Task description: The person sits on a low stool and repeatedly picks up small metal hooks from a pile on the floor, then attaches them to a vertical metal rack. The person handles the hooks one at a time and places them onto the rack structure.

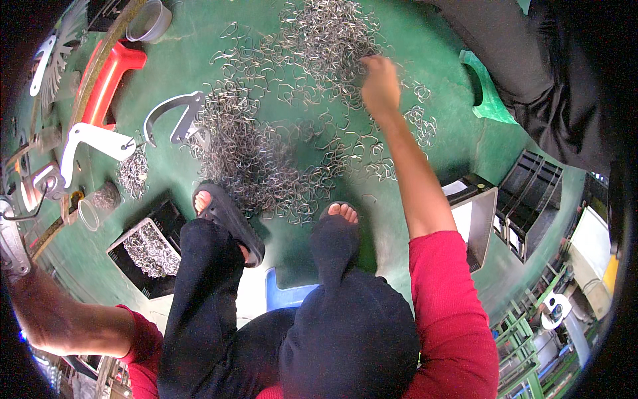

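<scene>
My right hand (381, 83) reaches out to the right edge of the far pile of small bent metal wire pieces (325, 40). Its fingers are drawn together and slightly blurred; whether a piece is between them cannot be seen. A second, nearer pile of the same wire pieces (232, 146) spreads over the green floor in front of my feet, with loose ones scattered between the piles. At the far left rim, my left hand (32, 292) is dim and partly cut off, beside a shiny metal part (14, 249). Its fingers do not show clearly.
A black crate (143, 266) of wire pieces stands left of my feet. Also left are a red stool (113, 73), white curved brackets (96, 143) and a clear tub (100, 203). Black crates (528, 199) and a green plastic piece (488, 90) lie right, near another person's dark-clothed leg (565, 73).
</scene>
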`<state>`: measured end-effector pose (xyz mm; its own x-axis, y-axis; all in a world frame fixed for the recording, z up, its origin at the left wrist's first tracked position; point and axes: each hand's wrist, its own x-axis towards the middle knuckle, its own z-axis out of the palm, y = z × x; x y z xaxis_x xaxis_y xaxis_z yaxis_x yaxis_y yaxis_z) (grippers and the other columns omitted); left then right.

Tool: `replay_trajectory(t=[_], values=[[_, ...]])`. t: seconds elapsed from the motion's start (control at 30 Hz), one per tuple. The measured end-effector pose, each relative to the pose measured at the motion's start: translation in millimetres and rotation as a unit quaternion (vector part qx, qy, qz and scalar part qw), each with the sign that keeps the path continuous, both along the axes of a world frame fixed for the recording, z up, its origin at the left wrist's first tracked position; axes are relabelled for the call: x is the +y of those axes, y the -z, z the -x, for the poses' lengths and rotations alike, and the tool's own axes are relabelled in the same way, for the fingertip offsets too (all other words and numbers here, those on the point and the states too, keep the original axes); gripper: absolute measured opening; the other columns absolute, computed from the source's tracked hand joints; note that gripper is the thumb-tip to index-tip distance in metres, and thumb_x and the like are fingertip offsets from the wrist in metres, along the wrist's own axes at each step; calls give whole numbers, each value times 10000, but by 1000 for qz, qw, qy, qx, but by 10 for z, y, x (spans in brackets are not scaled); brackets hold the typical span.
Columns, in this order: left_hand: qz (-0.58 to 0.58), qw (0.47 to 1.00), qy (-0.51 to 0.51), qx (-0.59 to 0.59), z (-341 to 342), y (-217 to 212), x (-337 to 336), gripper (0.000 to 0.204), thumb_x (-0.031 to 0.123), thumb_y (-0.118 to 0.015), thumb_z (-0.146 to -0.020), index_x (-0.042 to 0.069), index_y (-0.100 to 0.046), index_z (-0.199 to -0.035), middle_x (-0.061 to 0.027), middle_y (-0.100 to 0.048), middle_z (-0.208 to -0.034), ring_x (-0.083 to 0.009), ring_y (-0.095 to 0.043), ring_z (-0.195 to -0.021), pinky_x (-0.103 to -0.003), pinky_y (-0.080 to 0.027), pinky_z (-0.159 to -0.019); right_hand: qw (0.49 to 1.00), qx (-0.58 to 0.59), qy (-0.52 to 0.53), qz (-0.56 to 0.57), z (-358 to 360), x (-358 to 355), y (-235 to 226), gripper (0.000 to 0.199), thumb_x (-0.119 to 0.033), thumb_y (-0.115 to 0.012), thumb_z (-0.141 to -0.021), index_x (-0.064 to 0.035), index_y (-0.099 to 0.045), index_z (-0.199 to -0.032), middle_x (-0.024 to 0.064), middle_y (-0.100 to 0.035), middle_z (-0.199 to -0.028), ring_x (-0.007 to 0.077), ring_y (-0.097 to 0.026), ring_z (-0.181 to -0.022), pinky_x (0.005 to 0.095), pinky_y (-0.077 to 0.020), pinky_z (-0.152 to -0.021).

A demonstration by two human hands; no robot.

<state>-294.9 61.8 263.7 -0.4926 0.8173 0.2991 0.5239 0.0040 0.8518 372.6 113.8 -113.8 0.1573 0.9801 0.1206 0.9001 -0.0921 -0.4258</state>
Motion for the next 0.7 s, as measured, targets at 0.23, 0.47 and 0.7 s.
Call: replay_trajectory(t=[0.23, 0.47, 0.7], values=[[0, 1000, 14, 12, -123, -31, 7, 381, 82, -469, -909, -102, -463, -1243, -211, -529, -1254, -253, -529, -1163, -382, -390, -1006, 971, -96, -220, 9, 463, -554, 106, 538, -363, -598, -845, -225, -438, -1340, 144, -315, -1439, 366, -310, -1316, 596, -269, -1032], [-7, 1000, 23, 15, -217, -18, -12, 378, 83, -475, -907, -95, -467, -1240, -207, -531, -1251, -252, -530, -1160, -382, -393, -1000, 965, -78, -221, 115, 328, -1166, -140, 528, -463, -546, -862, -324, -421, -1356, 137, -209, -1498, 415, -201, -1363, 698, -200, -998], [-13, 999, 36, 24, -392, -4, -30, 374, 85, -481, -905, -88, -471, -1237, -203, -534, -1247, -251, -531, -1157, -381, -397, -995, 988, 1, -156, -23, 289, -753, 67, 388, -210, -513, -887, -135, -494, -1268, 86, -461, -1350, 274, -444, -1241, 520, -327, -1022]])
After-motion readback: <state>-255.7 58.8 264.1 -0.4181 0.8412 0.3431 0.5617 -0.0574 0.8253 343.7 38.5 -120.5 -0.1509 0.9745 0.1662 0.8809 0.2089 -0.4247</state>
